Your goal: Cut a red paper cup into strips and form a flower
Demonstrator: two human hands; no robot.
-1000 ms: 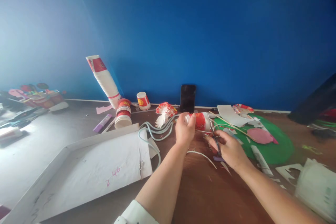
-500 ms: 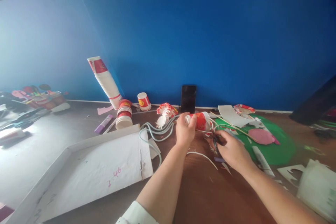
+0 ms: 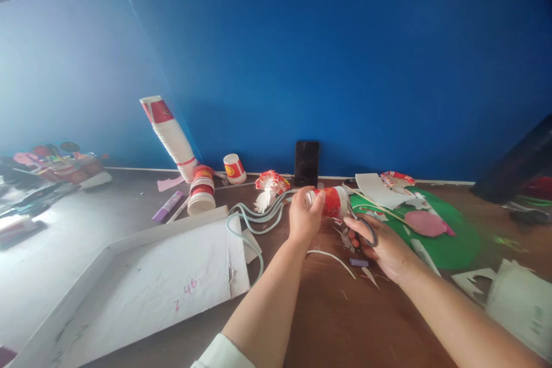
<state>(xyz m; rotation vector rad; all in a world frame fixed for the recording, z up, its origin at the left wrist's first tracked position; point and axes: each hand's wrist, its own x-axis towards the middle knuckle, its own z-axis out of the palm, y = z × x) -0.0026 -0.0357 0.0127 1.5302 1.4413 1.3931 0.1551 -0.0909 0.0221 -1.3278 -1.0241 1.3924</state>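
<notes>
We observe a tapered, printed red-and-white paper cup (image 3: 333,203), tipped sideways, clasped in our left hand (image 3: 304,213); near its rim, our right hand (image 3: 386,248) grips dark-handled scissors (image 3: 374,235).

Red-and-white cup (image 3: 334,202): near end partly covered by the left hand (image 3: 304,215).
Scissors (image 3: 370,234): handles partly hidden by the right hand (image 3: 379,247); blade tips indistinct.
Cardboard tray (image 3: 159,282): cut off by the bottom edge.
Far-left clutter (image 3: 64,169): blurred, items unidentifiable.
White bundle (image 3: 524,302): cropped at right, its print illegible.
Dark object (image 3: 513,167): cropped at right, nature undetermined.
</notes>
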